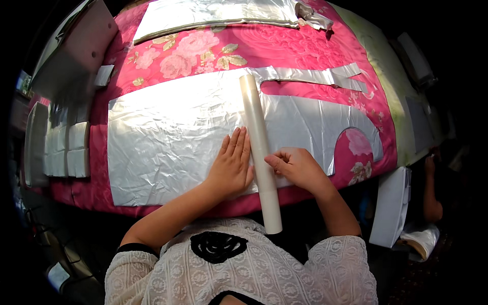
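Note:
A thin, silvery-white plastic sheet (162,147), shaped like a folded apron with a strap and a curved cut-out, lies creased on the pink cloth. Across it rests a long cream-coloured tube (262,147), whose near end sticks out past the table edge towards my body. My left hand (231,162) presses flat on the sheet just left of the tube, fingers stretched out. On the tube's other side, my right hand (292,165) is closed, its curled fingers drawn in and its thumb against the tube. Whatever those fingers may pinch is hidden.
A stack of similar silvery sheets (218,18) lies at the far side of the flowered pink cloth (190,53). White folded packets (66,147) stand in a box at left, near an open carton (76,51). A white box (390,206) stands at right, near another person's arm (432,195).

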Demonstrator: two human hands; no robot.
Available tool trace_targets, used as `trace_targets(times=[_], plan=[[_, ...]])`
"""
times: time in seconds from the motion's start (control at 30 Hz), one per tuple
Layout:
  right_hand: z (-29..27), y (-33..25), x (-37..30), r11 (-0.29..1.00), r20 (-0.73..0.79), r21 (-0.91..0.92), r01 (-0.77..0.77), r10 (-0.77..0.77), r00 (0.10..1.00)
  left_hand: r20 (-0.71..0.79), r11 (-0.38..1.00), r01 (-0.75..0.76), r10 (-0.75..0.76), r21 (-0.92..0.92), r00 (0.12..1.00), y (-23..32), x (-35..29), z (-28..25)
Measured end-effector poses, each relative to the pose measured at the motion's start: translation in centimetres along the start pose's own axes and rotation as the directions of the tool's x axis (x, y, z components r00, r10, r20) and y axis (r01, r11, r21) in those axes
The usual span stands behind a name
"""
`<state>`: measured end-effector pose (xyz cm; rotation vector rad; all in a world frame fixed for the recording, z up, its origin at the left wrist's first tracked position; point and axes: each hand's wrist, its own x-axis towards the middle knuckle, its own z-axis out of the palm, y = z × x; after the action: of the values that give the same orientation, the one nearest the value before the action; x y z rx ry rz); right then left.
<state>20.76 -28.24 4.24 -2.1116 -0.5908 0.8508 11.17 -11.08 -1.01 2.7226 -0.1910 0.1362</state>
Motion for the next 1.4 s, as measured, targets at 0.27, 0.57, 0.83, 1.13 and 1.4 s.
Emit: trace_targets(times=[0.27, 0.57, 0.83, 1.13, 1.4], plan=[[-2.4, -2.9, 15.9, 0.584, -0.029, 0.812, 0.018, 0.008, 1.000, 0.023, 0.999, 0.004, -0.005, 0.045, 1.000, 0.1, 0.1, -0.3], [-18.6, 4.4, 16.4, -0.015, -0.524, 0.825, 0.565, 0.356, 0.774, 0.026, 1.000, 0.003, -0.003, 0.007, 1.000, 0.2, 0.1, -0.4], [-10.9, -9.4, 11.3, 0.476, -0.527, 0.587, 0.655, -0.390, 0.755, -0.001, 1.000, 0.021, -0.021, 0.006, 1.000, 0.2, -0.2, -0.3], [22.3, -14.8, 13.2, 0.714, 0.323, -0.174, 0.678, -0.609, 0.725, -0.130, 0.984, -0.083, 0.104, 0.156, 0.986, -1.1, -0.2, 2.2], [15.9, -14.6, 6.0, 0.467, 0.349, -0.073, 0.881, -0.816, 0.461, -0.041, 0.980, -0.036, 0.044, 0.194, 0.998, -1.6, -0.1, 2.8]])
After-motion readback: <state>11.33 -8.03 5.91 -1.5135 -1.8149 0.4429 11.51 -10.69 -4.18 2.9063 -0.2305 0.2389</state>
